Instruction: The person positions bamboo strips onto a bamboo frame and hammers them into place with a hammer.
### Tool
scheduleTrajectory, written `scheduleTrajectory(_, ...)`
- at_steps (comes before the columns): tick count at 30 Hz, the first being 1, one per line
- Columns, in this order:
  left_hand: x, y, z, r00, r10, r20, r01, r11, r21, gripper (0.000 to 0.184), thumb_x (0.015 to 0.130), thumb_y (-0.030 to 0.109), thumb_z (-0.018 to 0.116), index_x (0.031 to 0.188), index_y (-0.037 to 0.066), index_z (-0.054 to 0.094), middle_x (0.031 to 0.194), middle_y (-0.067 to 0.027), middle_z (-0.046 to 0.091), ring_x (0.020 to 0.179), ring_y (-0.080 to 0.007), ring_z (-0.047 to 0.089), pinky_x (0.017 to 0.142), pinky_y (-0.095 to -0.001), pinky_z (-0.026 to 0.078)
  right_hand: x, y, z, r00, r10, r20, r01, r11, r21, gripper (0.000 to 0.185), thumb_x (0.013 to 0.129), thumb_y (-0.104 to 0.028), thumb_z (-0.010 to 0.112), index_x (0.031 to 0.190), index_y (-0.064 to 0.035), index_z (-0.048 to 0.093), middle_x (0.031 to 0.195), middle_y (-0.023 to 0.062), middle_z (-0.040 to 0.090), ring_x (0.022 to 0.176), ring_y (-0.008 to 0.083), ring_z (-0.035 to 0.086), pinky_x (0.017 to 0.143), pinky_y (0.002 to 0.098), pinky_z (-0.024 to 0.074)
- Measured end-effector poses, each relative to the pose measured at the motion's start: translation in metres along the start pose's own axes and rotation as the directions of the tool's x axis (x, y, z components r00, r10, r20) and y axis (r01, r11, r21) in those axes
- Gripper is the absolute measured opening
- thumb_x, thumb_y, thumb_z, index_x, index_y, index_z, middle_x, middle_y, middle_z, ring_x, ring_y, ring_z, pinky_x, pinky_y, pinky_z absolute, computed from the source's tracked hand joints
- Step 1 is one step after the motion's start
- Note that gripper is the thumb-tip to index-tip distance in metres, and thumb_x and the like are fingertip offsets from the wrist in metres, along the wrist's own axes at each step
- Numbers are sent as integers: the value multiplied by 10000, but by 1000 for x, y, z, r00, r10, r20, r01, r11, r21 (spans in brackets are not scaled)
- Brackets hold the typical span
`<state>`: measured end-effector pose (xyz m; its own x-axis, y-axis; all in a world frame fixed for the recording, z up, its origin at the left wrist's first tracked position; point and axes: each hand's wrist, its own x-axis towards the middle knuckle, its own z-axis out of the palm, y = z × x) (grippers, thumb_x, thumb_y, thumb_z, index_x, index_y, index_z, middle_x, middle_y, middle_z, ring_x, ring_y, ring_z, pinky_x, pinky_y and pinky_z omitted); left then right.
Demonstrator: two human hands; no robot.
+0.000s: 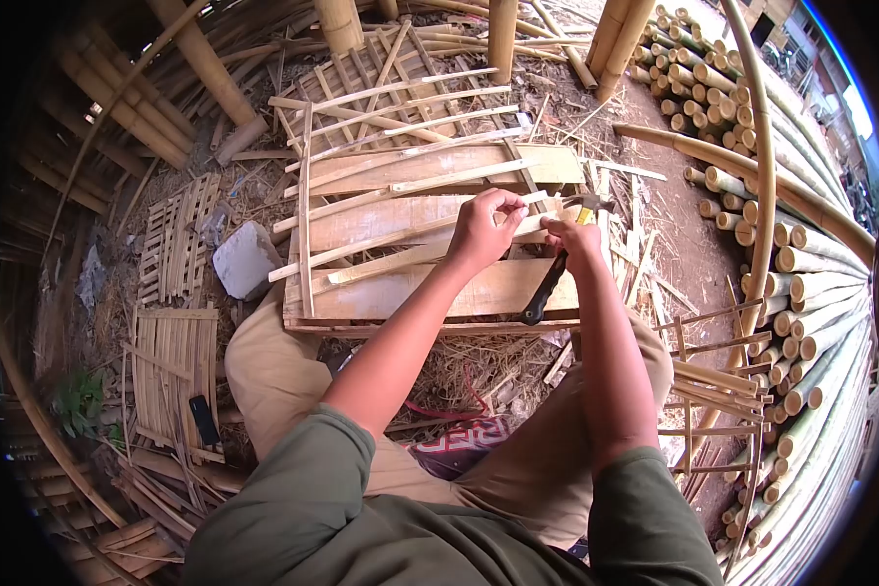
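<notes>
My left hand [485, 227] hovers over the bamboo slats with thumb and fingertips pinched together; whatever is in the pinch is too small to make out. Close beside it on the right, my right hand [576, 237] is closed around a hammer [547, 291]. The hammer's metal head shows above the fist and its black handle end points down toward me. Below both hands, several split bamboo slats [400, 234] lie across wooden boards [361, 225]. An upright slat [306, 210] crosses their left ends, and a darker strip [518, 164] crosses farther right.
A pale block [245, 260] sits left of the boards. Slatted bamboo panels [176, 366] lie on the left ground, with a black phone-like object [204, 420] on one. Stacked bamboo poles [801, 264] fill the right side. Thick bamboo posts [501, 39] stand at the back.
</notes>
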<state>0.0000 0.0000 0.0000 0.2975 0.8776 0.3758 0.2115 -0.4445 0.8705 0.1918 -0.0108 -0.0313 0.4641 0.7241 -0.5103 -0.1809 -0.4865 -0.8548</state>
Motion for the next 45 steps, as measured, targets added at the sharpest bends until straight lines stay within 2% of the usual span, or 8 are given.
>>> scheduleTrajectory(6,7,-30,51,992,120,-29,-116,986,122,111,842,132,727,897,43,690,882,-104,700,761,-241,671,696,-348,528,-14,0,-8,998,-38,43,37,999,11,249,711,-85,871,685,12,644,669,94,639,484,148,545,413,281,366)
scheduleTrajectory(12,7,-34,54,997,77,-29,-74,993,95,140,844,162,736,925,51,710,860,-100,707,757,-220,678,673,-340,532,-33,-21,-24,996,-93,1,93,993,-79,378,807,-276,732,585,-30,550,546,64,534,436,156,489,410,309,350)
scheduleTrajectory(15,10,-33,55,997,64,-38,-59,992,113,144,832,189,754,925,81,736,821,-93,705,753,-203,679,672,-329,533,-40,-25,-40,963,-235,-129,202,953,-227,461,833,-331,639,655,93,600,551,138,563,463,218,542,463,375,420)
scheduleTrajectory(17,11,-32,57,1000,-14,-16,16,985,172,147,824,175,770,943,89,751,851,-63,716,757,-152,662,705,-287,518,-42,-28,-53,951,-281,-132,232,925,-302,402,829,-213,511,882,173,610,720,265,638,667,306,645,624,413,489)
scheduleTrajectory(25,9,-29,61,994,-108,-10,107,967,231,203,830,303,769,959,145,767,970,-66,717,841,-205,685,748,-323,533,-55,-11,-71,874,-477,-96,370,780,-505,318,890,-172,611,1082,82,622,954,277,678,883,371,671,820,411,500)
scheduleTrajectory(31,7,-24,60,998,-65,15,58,957,284,192,839,306,755,949,148,765,951,-67,716,856,-228,690,749,-332,536,-45,2,-56,909,-395,-132,234,745,-625,438,853,-333,677,977,80,598,978,309,655,954,435,641,868,455,487)
scheduleTrajectory(39,3,-29,60,1000,22,-5,-19,955,296,162,834,285,746,897,136,758,905,-75,714,839,-253,687,736,-359,542,4,29,-26,863,-489,-126,380,794,-475,367,773,-256,794,951,25,639,924,226,703,887,364,686,825,432,510)
scheduleTrajectory(45,1,-21,60,999,21,-36,-9,953,303,153,827,280,743,877,136,753,861,-74,702,817,-277,672,729,-383,535,-6,18,-20,942,-334,-42,302,893,-334,226,787,-93,756,929,29,629,835,142,706,613,189,673,549,329,534)
